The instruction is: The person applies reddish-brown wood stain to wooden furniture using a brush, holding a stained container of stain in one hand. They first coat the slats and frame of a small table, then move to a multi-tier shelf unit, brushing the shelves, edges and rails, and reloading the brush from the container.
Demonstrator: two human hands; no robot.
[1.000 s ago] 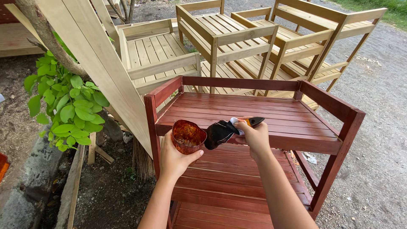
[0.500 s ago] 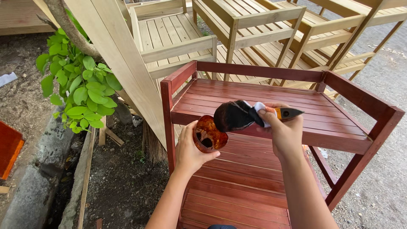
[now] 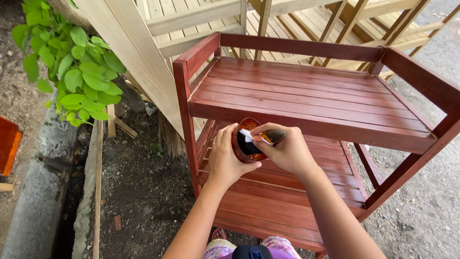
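My left hand (image 3: 229,157) grips a small cut-off cup (image 3: 242,128) stained reddish brown, held just in front of the top shelf's front rail. My right hand (image 3: 287,150) holds a paintbrush (image 3: 268,137) by its handle, with the dark bristles dipped down inside the cup. Both hands hover over the lower shelves of a red-brown stained wooden shelf rack (image 3: 306,96). The brush's bristle end is mostly hidden by the cup and my fingers.
Unpainted pale wooden racks (image 3: 201,19) lean behind the stained one. A leafy green plant (image 3: 72,72) grows at the left above a concrete kerb (image 3: 40,192) and bare soil. Gravel ground (image 3: 421,211) lies to the right. My knees (image 3: 249,249) show at the bottom edge.
The brush was held above the cup with its bristles out; now the bristles are down inside it. Both hands have lowered to below the top shelf's front rail, and my view has moved closer.
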